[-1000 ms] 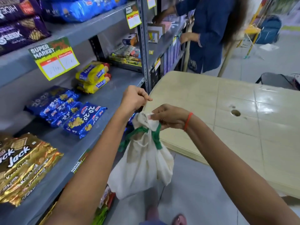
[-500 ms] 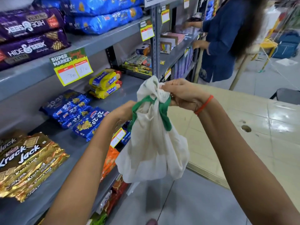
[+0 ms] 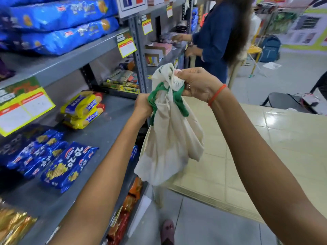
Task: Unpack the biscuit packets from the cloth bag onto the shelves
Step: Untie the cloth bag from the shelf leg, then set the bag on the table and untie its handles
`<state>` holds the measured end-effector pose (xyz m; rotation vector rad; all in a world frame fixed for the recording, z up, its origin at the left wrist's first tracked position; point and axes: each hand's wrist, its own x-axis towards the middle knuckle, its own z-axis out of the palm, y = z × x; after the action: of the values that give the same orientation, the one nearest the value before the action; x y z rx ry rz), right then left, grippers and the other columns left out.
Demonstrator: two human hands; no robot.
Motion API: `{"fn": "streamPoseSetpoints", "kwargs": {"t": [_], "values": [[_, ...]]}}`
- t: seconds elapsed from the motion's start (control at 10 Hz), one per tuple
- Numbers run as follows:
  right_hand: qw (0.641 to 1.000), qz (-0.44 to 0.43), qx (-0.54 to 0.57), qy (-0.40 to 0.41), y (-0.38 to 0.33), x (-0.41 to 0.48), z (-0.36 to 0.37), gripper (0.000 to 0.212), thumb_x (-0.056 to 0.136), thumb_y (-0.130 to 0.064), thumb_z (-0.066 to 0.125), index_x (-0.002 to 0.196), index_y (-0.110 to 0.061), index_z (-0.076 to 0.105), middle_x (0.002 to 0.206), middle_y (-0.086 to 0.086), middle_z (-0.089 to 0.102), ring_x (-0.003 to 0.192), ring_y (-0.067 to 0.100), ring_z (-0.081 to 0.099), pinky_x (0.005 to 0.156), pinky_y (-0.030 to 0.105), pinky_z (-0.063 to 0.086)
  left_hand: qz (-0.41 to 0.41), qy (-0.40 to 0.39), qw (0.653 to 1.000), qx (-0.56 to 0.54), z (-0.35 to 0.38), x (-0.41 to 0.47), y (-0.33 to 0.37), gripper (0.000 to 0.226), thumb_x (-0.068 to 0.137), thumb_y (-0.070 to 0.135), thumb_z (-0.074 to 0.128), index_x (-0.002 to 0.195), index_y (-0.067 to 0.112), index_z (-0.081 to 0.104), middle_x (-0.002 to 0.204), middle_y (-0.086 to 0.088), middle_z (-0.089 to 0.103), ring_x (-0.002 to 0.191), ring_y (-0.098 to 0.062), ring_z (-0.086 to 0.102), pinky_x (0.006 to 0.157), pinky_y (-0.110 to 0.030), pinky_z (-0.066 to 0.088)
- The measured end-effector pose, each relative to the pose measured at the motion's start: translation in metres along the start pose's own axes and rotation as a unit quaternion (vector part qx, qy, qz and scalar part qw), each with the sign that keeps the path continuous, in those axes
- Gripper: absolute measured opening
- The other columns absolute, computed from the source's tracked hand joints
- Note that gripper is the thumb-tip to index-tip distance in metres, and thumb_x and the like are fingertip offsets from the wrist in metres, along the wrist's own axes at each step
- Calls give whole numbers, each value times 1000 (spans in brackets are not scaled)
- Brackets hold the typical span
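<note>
A cream cloth bag (image 3: pixel 169 142) with green handles hangs in the air in front of the grey shelves (image 3: pixel 102 124). Its neck is bunched and knotted. My right hand (image 3: pixel 198 84) pinches the knotted top of the bag. My left hand (image 3: pixel 142 105) grips a green handle just below the knot, on the bag's left side. What is inside the bag is hidden. On the middle shelf lie yellow Marie packets (image 3: pixel 83 108) and blue 20-20 packets (image 3: pixel 69 165).
Big blue packets (image 3: pixel 58 27) fill the upper shelf, gold packets (image 3: pixel 12 225) lie at the lower left. A beige table (image 3: pixel 276 149) stands to the right. A person in a blue top (image 3: pixel 215 38) works at the far shelf. My foot (image 3: pixel 168 230) is on the floor.
The bag has risen from below the shelf edge to chest height. My left hand moved from the knot down onto the green handle. The view swung up and right.
</note>
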<state>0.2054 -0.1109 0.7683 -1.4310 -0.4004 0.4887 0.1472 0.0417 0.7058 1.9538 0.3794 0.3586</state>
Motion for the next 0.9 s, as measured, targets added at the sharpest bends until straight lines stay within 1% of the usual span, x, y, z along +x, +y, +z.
{"fn": "streamPoseSetpoints", "kwargs": {"t": [0.1, 0.2, 0.3, 0.4, 0.5, 0.6, 0.7, 0.8, 0.9], "values": [[1000, 14, -27, -1, 14, 34, -19, 19, 93, -13, 52, 79, -6, 63, 52, -5, 69, 51, 4, 66, 50, 20, 57, 4, -51, 998, 27, 19, 51, -33, 34, 79, 2, 52, 55, 25, 46, 80, -10, 55, 78, -17, 49, 72, -35, 45], [999, 42, -12, 8, 28, 55, -35, 20, 94, -13, 50, 80, -7, 63, 52, -7, 69, 50, 3, 65, 49, 18, 56, 4, -46, 998, 35, 36, 71, -53, 27, 72, 13, 53, 49, 21, 42, 72, -6, 48, 73, -15, 41, 63, -32, 36], [996, 89, -5, 19, 59, 78, -59, 24, 96, -13, 46, 78, -10, 61, 52, -9, 67, 49, 1, 64, 49, 15, 55, 9, -79, 994, 70, 56, 85, -83, 26, 72, 13, 53, 49, 14, 41, 67, -3, 37, 67, -13, 34, 59, -30, 25], [988, 141, -58, 31, 88, 92, -70, 23, 96, -12, 46, 76, -11, 58, 47, -9, 64, 45, 1, 60, 46, 15, 52, -21, -99, 990, 97, 66, 96, -100, 40, 79, 8, 56, 46, 18, 34, 60, -3, 39, 61, -13, 35, 54, -29, 21], [963, 222, -119, 90, 141, 104, -78, 26, 92, -6, 48, 68, -7, 56, 49, 3, 61, 43, 10, 59, 41, 18, 52, -102, -125, 976, 147, 80, 87, -137, 33, 85, 7, 55, 53, 13, 54, 64, -16, 54, 66, -20, 53, 54, -29, 29], [949, 273, -83, 137, 176, 109, -80, 25, 92, -6, 51, 67, -1, 54, 67, 15, 57, 53, 20, 57, 42, 22, 54, -149, -142, 966, 153, 86, 80, -160, 18, 87, 8, 55, 78, 2, 69, 82, -27, 67, 82, -30, 66, 61, -29, 39], [927, 289, -162, 174, 215, 112, -83, 31, 94, -25, 48, 78, 0, 57, 87, 19, 59, 71, 29, 57, 61, 29, 50, -160, -159, 957, 181, 86, 70, -174, 20, 85, 4, 51, 97, 1, 67, 99, -26, 69, 93, -39, 66, 68, -42, 54], [903, 204, -275, 260, 226, 101, -82, 39, 95, -33, 44, 98, 2, 61, 105, 23, 63, 95, 35, 58, 80, 33, 43, -126, -119, 960, 218, 81, 72, -164, 28, 83, 10, 54, 109, 8, 66, 113, -18, 67, 105, -35, 61, 82, -39, 52], [874, 125, -335, 330, 231, 59, -70, 56, 87, -50, 52, 122, -6, 53, 124, 20, 52, 119, 38, 45, 99, 41, 37, -142, -67, 955, 251, 81, 82, -155, 61, 78, 50, 60, 131, 23, 50, 137, -10, 49, 123, -36, 43, 97, -43, 41]]}}
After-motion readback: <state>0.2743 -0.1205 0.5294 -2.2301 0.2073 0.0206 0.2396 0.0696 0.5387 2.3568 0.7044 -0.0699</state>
